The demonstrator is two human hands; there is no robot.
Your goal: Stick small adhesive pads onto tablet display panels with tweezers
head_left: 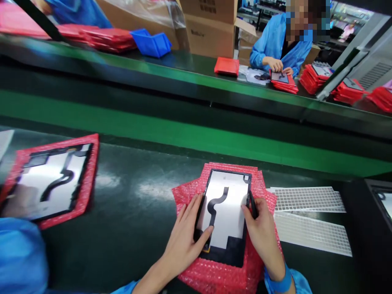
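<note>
A tablet screen panel (228,212) lies back side up, silver with black borders and a wavy black flex cable (212,206). Under it is a stack of red bubble-wrap bags (220,277). My left hand (185,234) lies along the panel's left edge, fingers stretched out, with the thumb on its lower left part near the cable. At the right edge, my right hand (261,228) is closed around a slim black tool (253,205), its tip by the panel's border. Whether the tool is a pen or tweezers I cannot tell.
Perforated white sticker sheets (309,200) lie to the right, beside a black box-like edge (361,220). Leftward, another panel (58,179) rests on red bubble wrap, near a blue sleeve (21,255). Across the green-edged shelf, a co-worker (272,45) handles a panel among red bags.
</note>
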